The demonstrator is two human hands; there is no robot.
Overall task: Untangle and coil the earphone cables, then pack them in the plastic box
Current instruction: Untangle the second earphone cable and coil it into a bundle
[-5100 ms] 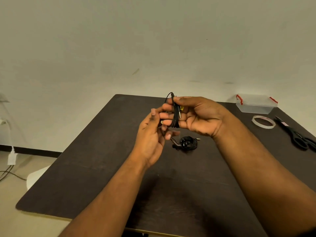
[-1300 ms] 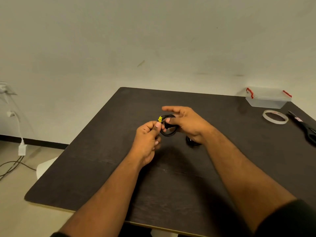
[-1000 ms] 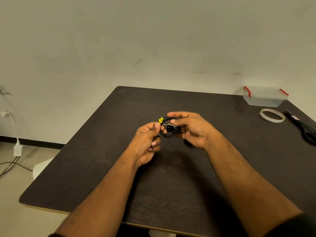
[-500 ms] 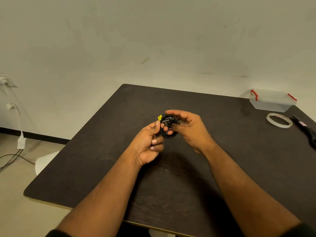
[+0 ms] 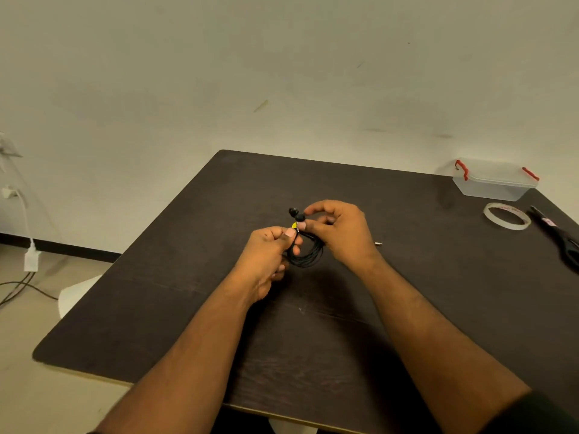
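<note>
Both hands are gripping the coiled black earphone cable (image 5: 308, 256) mid-surface: left hand (image 5: 266, 255) pinching the coil, right hand (image 5: 340, 228) seemingly pinching an earbud (image 5: 299, 217). Plastic box (image 5: 495, 180) sitting closed at 2 o'clock.

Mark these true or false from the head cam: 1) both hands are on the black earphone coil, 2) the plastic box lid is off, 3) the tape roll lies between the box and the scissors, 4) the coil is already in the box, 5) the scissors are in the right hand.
1) True: left hand and right hand both hold the black earphone coil.
2) False: the plastic box has its lid on.
3) True: the tape roll lies between the box and the scissors.
4) False: the coil is held above the table, far from the box.
5) False: the scissors lie on the table.
</note>
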